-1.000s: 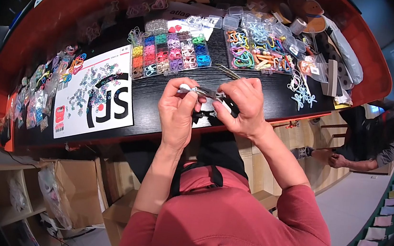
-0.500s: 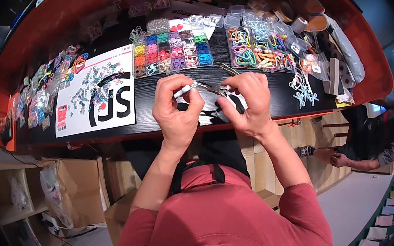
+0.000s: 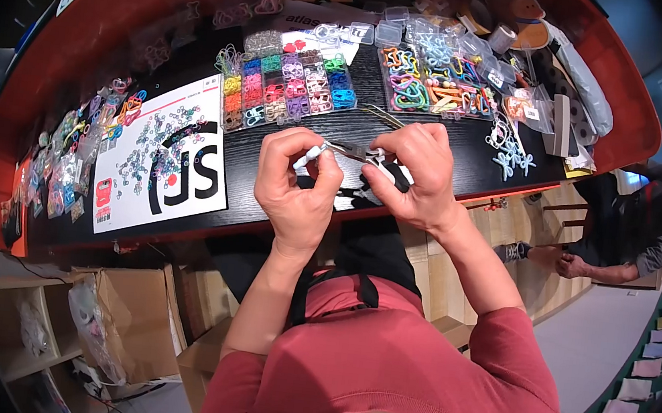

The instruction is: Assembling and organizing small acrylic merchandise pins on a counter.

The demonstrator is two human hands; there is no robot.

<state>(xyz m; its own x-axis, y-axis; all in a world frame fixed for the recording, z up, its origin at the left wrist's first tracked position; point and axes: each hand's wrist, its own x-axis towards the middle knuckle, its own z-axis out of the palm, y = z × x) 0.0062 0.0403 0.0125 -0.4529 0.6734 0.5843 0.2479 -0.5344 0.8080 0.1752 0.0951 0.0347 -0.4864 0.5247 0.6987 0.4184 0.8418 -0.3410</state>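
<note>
My left hand (image 3: 298,191) is closed, pinching a small pale blue piece (image 3: 310,156) between thumb and fingertips. In my right hand (image 3: 417,175) is a pair of pliers (image 3: 353,151) with metal jaws and black-and-white handles. The jaws point left and meet the end of the pale blue piece at my left fingertips. What exactly lies between the jaw tips is too small to tell. Both hands are over the front edge of the black table (image 3: 264,155). Just beyond the pliers lies a slim metal tool (image 3: 385,116), perhaps tweezers.
Two divided boxes hold coloured clips (image 3: 299,89) and bright looped pieces (image 3: 440,93). Pale blue flower-shaped pieces (image 3: 513,159) lie at right. Small rings (image 3: 162,144) are scattered on a white sheet (image 3: 116,212), with bagged parts (image 3: 69,163) beyond. Another person (image 3: 625,245) sits at far right.
The pale blue piece has turned slightly in my left fingertips. My right fingers have shifted a little on the pliers' handles. Both hands stay in nearly the same place.
</note>
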